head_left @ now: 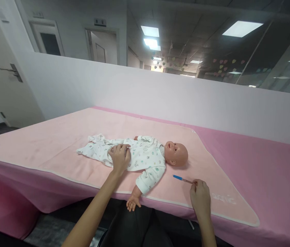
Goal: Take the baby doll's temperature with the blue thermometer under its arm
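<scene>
A baby doll in a white patterned sleepsuit lies on its back on a light pink blanket, head to the right. My left hand rests on the doll's belly, fingers curled against the suit. My right hand sits near the table's front edge, right of the doll, and pinches the end of a thin stick with a blue tip. The stick points toward the doll's head. One doll arm hangs over the blanket's front edge.
The blanket covers a table draped in a darker pink cloth. A pale partition wall runs behind the table, with glass above it. A white door stands at the left. My dark-clothed lap shows below the table edge.
</scene>
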`<state>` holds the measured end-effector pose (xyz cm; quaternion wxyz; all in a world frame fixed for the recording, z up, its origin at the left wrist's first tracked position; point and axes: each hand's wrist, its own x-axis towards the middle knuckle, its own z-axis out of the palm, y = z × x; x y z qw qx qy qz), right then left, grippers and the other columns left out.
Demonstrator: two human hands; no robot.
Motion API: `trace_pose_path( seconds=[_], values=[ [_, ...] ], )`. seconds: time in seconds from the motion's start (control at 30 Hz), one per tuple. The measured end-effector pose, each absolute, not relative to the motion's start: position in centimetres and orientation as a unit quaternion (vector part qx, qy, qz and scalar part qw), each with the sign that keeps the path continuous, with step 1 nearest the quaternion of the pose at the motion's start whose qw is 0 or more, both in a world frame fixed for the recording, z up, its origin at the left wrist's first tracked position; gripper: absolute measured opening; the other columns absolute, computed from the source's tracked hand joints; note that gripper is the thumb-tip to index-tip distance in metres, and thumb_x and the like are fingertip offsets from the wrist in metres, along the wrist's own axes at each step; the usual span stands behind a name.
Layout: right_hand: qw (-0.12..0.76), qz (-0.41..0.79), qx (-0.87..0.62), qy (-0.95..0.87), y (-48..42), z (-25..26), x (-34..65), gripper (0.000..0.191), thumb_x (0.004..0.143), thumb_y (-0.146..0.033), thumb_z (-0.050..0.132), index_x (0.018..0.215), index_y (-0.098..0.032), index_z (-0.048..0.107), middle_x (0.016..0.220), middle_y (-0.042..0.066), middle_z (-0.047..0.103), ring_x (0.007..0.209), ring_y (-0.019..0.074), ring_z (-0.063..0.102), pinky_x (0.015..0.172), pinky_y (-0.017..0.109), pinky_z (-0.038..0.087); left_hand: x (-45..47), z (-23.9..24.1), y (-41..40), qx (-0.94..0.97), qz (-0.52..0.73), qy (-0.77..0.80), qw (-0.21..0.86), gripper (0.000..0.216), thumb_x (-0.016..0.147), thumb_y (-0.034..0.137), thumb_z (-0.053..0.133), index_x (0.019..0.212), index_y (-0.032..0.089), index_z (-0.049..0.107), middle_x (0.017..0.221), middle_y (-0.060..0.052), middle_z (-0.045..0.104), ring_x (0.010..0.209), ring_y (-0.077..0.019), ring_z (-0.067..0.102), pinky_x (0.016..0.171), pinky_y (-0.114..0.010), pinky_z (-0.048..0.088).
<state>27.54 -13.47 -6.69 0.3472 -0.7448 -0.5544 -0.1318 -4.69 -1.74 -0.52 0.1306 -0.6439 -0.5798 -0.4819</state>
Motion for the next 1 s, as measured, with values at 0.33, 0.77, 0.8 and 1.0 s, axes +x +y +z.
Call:
trace_pose_path(
  seconds=[0.33, 0.77, 0.8, 1.0],
  values=[
    [0.349, -0.116, -0.743, -0.559, -13.8, -6.1, 27.3, 0.018, 0.076, -0.020, 0.031, 0.079, -0.016, 0.048, 0.077, 0.010, 0.054, 0.077, 0.0238, 0.049, 0.069, 0.034, 0.037, -4.7, -0.6, -1.7, -0.722, -0.453, -0.501, 0.148, 0.016, 0.081, 0.024, 0.046, 0.082, 0.021, 0.061, 0.084, -0.004, 0.059, 0.082, -0.0189, 0.051, 0.082, -0.036, 0.030],
    [0.427, -0.002, -0.740, -0.519, -14.5, -5.2, 27.2, 0.026, 0.077, -0.034, 0.035, 0.081, -0.017, 0.054, 0.084, 0.010, 0.058, 0.082, 0.0242, 0.051, 0.074, 0.037, 0.039, -4.6, -0.3, -2.0, -0.725, -0.443, -0.517, 0.103, 0.020, 0.071, 0.015, 0.043, 0.088, 0.018, 0.053, 0.082, -0.005, 0.059, 0.081, -0.0217, 0.050, 0.081, -0.036, 0.033],
    [0.455, 0.026, -0.730, -0.509, -14.6, -5.1, 27.4, 0.027, 0.076, -0.037, 0.038, 0.082, -0.017, 0.055, 0.086, 0.009, 0.059, 0.082, 0.0236, 0.052, 0.074, 0.036, 0.040, -4.8, -0.3, -1.9, -0.710, -0.450, -0.533, 0.100, 0.022, 0.070, 0.015, 0.043, 0.089, 0.018, 0.053, 0.080, -0.005, 0.059, 0.080, -0.0220, 0.050, 0.081, -0.037, 0.033],
    [0.611, 0.187, -0.635, -0.434, -14.9, -3.8, 28.5, 0.030, 0.067, -0.042, 0.058, 0.083, -0.016, 0.060, 0.083, 0.005, 0.062, 0.083, 0.0209, 0.058, 0.077, 0.032, 0.045, -5.9, 0.0, -0.5, -0.655, -0.491, -0.571, 0.052, 0.028, 0.070, 0.018, 0.044, 0.097, 0.020, 0.052, 0.078, -0.003, 0.058, 0.080, -0.0207, 0.053, 0.083, -0.036, 0.032]
  ],
)
